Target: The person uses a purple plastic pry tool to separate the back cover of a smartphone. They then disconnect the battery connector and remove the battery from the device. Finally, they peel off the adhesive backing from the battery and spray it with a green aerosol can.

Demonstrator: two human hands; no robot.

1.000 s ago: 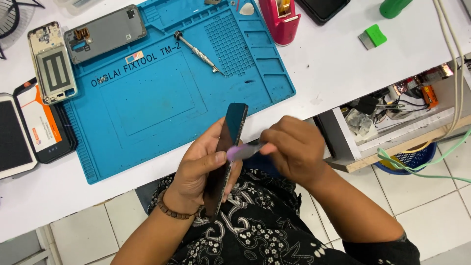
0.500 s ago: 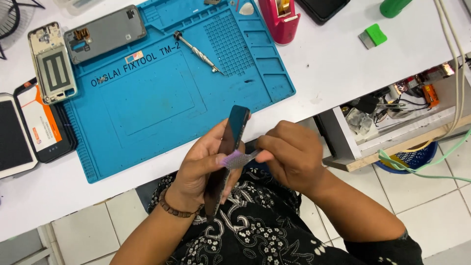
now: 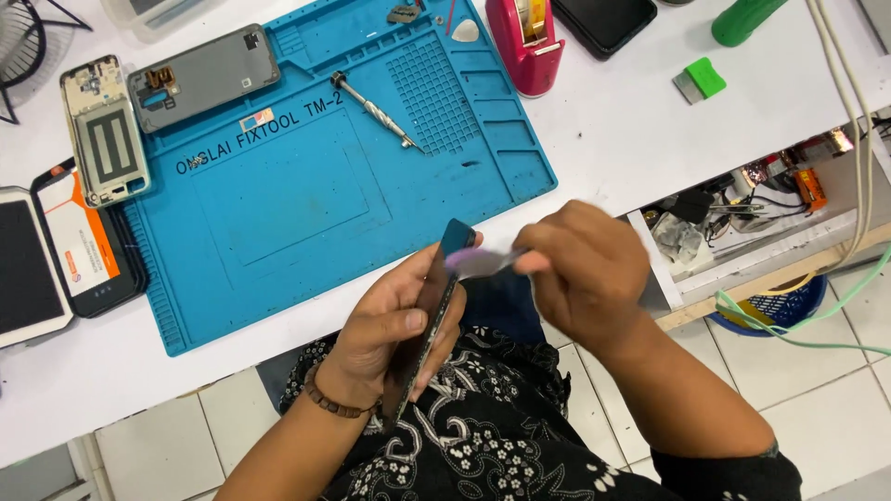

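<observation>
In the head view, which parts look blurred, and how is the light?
Head view: the right hand and the thin lilac pick it holds are motion-blurred; the left hand with the dark phone edge-on is sharper; the blue mat and white table are crisp, in even, bright light with soft shadows.

Open mat centre, crowded edges

The middle of the blue work mat [image 3: 278, 223] lies bare, giving a hand free passage from the near table edge up to the screwdriver [image 3: 376, 111], which lies slantwise across the far part. On the far left, a grey phone back cover [image 3: 204, 76] and a phone frame [image 3: 104, 130] block the mat's corner, and stacked phones [image 3: 70, 241] crowd the left edge. On the far side a pink tape dispenser [image 3: 524, 42] stands upright just beside the mat's right corner. Right of the mat the white table [image 3: 631, 139] is open as far as a small green scraper [image 3: 701, 79]. Cables [image 3: 849, 121] hang down the right edge over a cluttered drawer [image 3: 742, 213].
</observation>
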